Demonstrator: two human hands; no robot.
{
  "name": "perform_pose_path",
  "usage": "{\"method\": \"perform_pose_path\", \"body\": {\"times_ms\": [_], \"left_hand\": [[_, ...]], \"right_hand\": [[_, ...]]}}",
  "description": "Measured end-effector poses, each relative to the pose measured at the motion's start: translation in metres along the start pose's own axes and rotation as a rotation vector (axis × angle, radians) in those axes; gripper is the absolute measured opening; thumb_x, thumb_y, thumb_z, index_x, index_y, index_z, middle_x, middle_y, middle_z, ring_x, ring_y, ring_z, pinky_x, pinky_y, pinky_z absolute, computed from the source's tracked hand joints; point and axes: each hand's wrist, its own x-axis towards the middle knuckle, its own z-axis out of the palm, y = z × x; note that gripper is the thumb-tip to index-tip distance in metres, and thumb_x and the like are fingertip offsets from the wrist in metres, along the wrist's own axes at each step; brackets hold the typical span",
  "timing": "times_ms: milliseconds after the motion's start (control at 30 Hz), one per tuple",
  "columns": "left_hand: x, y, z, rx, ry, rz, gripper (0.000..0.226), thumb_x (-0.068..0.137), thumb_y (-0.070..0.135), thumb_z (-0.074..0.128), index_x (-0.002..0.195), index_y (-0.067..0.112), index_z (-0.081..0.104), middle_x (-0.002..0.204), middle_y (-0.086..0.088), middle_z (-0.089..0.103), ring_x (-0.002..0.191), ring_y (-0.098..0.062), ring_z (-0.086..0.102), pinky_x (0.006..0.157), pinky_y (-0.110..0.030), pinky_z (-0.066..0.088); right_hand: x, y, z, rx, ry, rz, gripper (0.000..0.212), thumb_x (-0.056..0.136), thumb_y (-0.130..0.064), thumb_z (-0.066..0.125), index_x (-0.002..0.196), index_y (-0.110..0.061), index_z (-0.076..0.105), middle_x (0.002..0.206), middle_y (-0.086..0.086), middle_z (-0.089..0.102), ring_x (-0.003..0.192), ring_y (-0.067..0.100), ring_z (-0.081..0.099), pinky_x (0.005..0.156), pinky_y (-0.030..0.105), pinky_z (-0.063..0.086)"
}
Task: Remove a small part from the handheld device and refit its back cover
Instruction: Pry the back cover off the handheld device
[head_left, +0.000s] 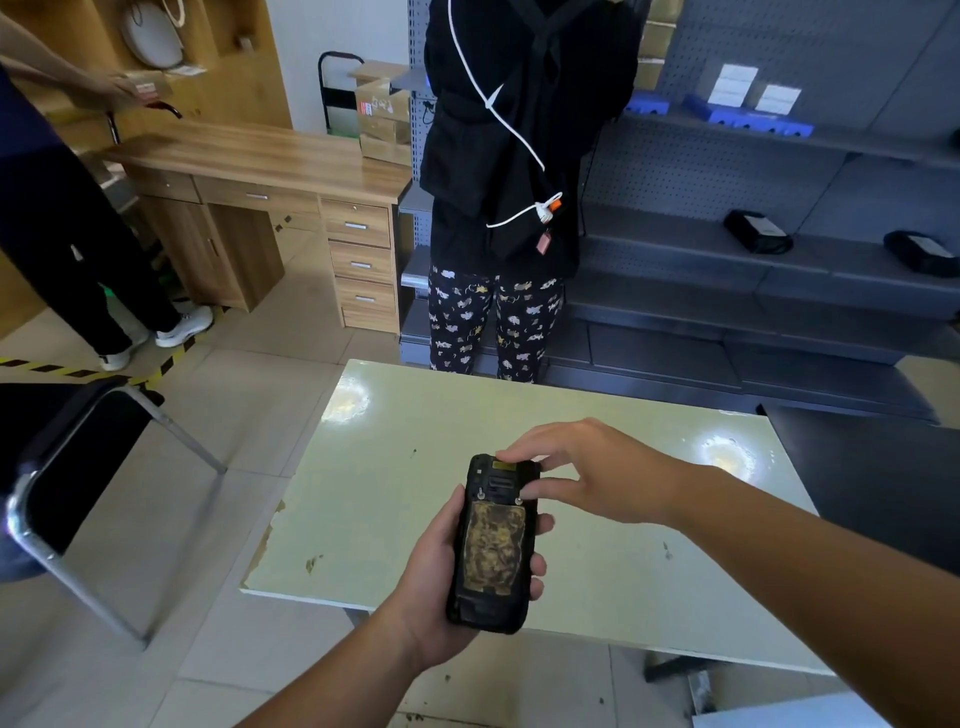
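We hold the black handheld device back side up in our left hand, grip clamped around its sides, above the near edge of the pale desk. Our right hand reaches over its top end, fingertips pressing there (thumb near one screw), not closed around anything. A worn yellowish panel covers the device's back.

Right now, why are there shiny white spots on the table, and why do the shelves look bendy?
In the head view, the white spots are glare from lights above reflecting off the glossy table; the grey shelves curve because the wide-angle lens bends lines near the edges; the handheld device in the left hand looks fairly sharp.
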Motion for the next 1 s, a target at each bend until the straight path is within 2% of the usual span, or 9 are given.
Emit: {"method": "perform_pose_path", "body": {"times_ms": [167, 300, 400, 500, 600, 700, 800, 867, 1000], "left_hand": [[-0.002, 0.001, -0.008, 0.000, -0.030, -0.032, 0.068, 0.103, 0.059, 0.037, 0.140, 0.006, 0.058, 0.117, -0.019, 0.066, 0.080, -0.031, 0.060, 0.071, -0.041, 0.053], [-0.002, 0.001, -0.011, 0.058, -0.044, -0.055, 0.069, 0.103, 0.060, 0.037, 0.141, 0.005, 0.057, 0.118, -0.019, 0.067, 0.081, -0.032, 0.061, 0.072, -0.041, 0.054], [0.002, -0.002, -0.011, 0.083, -0.049, -0.030, 0.070, 0.103, 0.061, 0.037, 0.144, 0.006, 0.055, 0.120, -0.018, 0.067, 0.084, -0.033, 0.060, 0.077, -0.043, 0.053], [0.011, -0.003, -0.009, 0.061, 0.005, 0.034, 0.069, 0.102, 0.061, 0.040, 0.137, 0.006, 0.061, 0.114, -0.018, 0.067, 0.085, -0.032, 0.061, 0.078, -0.044, 0.054], [0.019, 0.001, -0.012, 0.065, 0.106, 0.105, 0.065, 0.101, 0.062, 0.041, 0.126, 0.011, 0.071, 0.110, -0.017, 0.072, 0.084, -0.030, 0.067, 0.078, -0.045, 0.057], [0.025, 0.007, -0.014, 0.046, 0.181, 0.134, 0.061, 0.100, 0.063, 0.043, 0.124, 0.015, 0.074, 0.116, -0.014, 0.076, 0.089, -0.030, 0.072, 0.074, -0.043, 0.061], [0.031, 0.011, -0.015, 0.022, 0.257, 0.141, 0.058, 0.099, 0.063, 0.044, 0.115, 0.019, 0.079, 0.109, -0.012, 0.079, 0.088, -0.028, 0.076, 0.069, -0.039, 0.062], [0.037, 0.012, -0.015, 0.039, 0.299, 0.128, 0.059, 0.098, 0.065, 0.042, 0.110, 0.022, 0.080, 0.109, -0.011, 0.079, 0.090, -0.028, 0.076, 0.072, -0.039, 0.060], [0.047, 0.015, -0.012, 0.057, 0.368, 0.111, 0.062, 0.098, 0.067, 0.039, 0.117, 0.023, 0.078, 0.123, -0.013, 0.076, 0.104, -0.032, 0.075, 0.083, -0.048, 0.060]], "right_hand": [[0.005, 0.000, -0.001, 0.077, 0.012, 0.030, 0.027, 0.090, -0.022, 0.080, 0.118, -0.024, 0.077, 0.108, -0.014, 0.073, 0.100, -0.001, 0.066, 0.091, 0.021, 0.058], [0.009, -0.004, -0.007, 0.071, -0.023, 0.046, 0.023, 0.090, -0.024, 0.081, 0.112, -0.021, 0.079, 0.104, -0.011, 0.076, 0.096, -0.001, 0.067, 0.086, 0.017, 0.058], [0.004, -0.009, -0.007, -0.074, 0.134, 0.027, 0.019, 0.092, -0.034, 0.077, 0.109, -0.026, 0.077, 0.102, -0.016, 0.072, 0.094, 0.002, 0.062, 0.082, 0.013, 0.052], [-0.002, -0.023, 0.013, -0.151, 0.284, -0.001, 0.003, 0.096, -0.026, 0.072, 0.094, -0.025, 0.075, 0.088, -0.016, 0.061, 0.082, -0.002, 0.053, 0.073, 0.014, 0.041], [0.001, -0.030, 0.037, -0.165, 0.278, 0.111, 0.008, 0.098, -0.023, 0.067, 0.094, -0.022, 0.074, 0.089, -0.013, 0.057, 0.080, 0.002, 0.048, 0.074, 0.019, 0.041], [0.009, -0.031, 0.045, -0.138, 0.350, 0.196, 0.011, 0.099, -0.020, 0.064, 0.096, -0.017, 0.074, 0.093, -0.007, 0.060, 0.084, 0.011, 0.055, 0.078, 0.027, 0.049], [0.019, -0.036, 0.051, -0.128, 0.365, 0.235, 0.012, 0.100, -0.018, 0.060, 0.096, -0.015, 0.071, 0.099, -0.002, 0.061, 0.091, 0.017, 0.058, 0.082, 0.033, 0.051], [0.028, -0.040, 0.056, -0.154, 0.386, 0.266, 0.016, 0.100, -0.021, 0.055, 0.094, -0.013, 0.067, 0.100, 0.001, 0.059, 0.095, 0.019, 0.055, 0.084, 0.035, 0.050], [0.046, -0.046, 0.065, -0.225, 0.381, 0.329, 0.013, 0.099, -0.022, 0.049, 0.094, -0.013, 0.057, 0.104, 0.005, 0.058, 0.102, 0.024, 0.051, 0.088, 0.032, 0.041]]}}
